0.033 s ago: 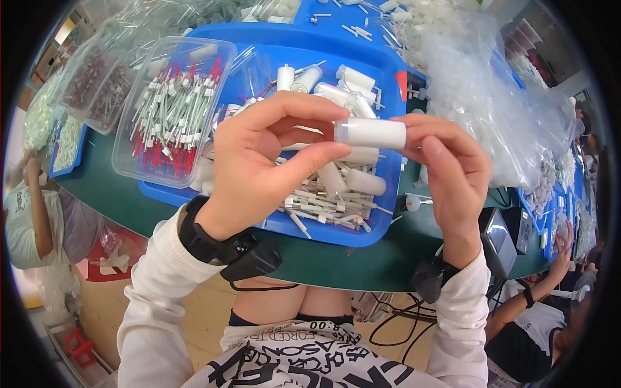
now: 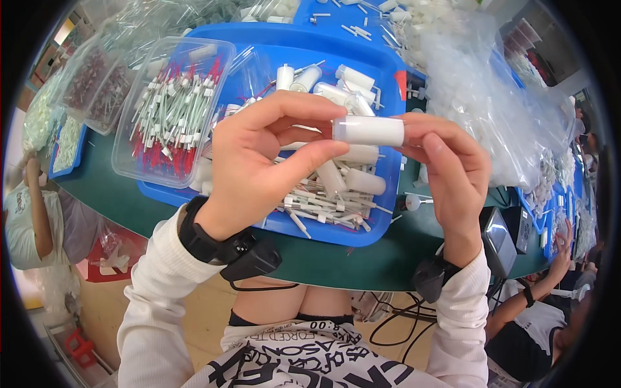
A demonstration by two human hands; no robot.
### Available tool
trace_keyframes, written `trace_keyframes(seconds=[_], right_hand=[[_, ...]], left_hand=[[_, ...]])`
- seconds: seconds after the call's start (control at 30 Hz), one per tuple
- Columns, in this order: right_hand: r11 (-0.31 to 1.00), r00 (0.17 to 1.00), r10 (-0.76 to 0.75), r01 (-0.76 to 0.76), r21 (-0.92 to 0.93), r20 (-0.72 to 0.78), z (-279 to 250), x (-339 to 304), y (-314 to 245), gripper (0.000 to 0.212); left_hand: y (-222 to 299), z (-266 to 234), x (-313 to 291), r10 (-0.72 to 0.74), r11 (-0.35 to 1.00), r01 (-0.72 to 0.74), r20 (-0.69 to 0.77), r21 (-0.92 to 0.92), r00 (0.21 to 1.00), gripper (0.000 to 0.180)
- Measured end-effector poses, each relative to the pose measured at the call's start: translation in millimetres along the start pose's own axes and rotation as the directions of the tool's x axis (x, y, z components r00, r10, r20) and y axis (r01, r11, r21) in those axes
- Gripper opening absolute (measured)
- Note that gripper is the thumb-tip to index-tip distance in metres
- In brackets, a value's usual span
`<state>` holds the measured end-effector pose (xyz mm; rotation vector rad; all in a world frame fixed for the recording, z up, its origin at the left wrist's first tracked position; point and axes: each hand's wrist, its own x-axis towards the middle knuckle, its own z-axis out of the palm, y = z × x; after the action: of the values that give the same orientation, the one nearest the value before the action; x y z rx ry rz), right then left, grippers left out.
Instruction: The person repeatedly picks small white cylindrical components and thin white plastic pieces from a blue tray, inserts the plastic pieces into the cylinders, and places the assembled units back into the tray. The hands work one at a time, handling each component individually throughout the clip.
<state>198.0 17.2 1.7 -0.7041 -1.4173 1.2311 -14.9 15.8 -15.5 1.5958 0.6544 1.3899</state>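
Note:
Both hands hold one white plastic tube [image 2: 369, 131] sideways above a blue tray [image 2: 381, 64]. My left hand [image 2: 259, 161] pinches the tube's left end between thumb and fingers. My right hand [image 2: 453, 174] grips its right end. Below the hands, the tray holds several white tubes [image 2: 352, 181] and thin white sticks [image 2: 317, 207]. Each wrist wears a black band with a small black device.
A clear plastic box [image 2: 174, 103] of red-tipped white sticks lies on the tray's left part. Clear bags of white parts [image 2: 479, 97] pile at the right. The green table edge [image 2: 349, 258] runs in front. Other people sit at left [image 2: 32, 213] and lower right [image 2: 550, 304].

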Motion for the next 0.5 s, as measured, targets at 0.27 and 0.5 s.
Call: trace_keyframes(seconds=[0.27,0.5], right_hand=[[0.976,1.0,-0.005,-0.001,-0.217,-0.028,-25,11,-15,0.016],[0.232,0.967,-0.05,0.255,-0.939,0.25,-43,6,-13,0.012]], left_hand=[[1,0,9,0.26,0.955,-0.222,-0.194,0.194,0.946,0.025],[-2,-12,8,0.127,0.807,-0.008,-0.16,0.591,0.979,0.023]])
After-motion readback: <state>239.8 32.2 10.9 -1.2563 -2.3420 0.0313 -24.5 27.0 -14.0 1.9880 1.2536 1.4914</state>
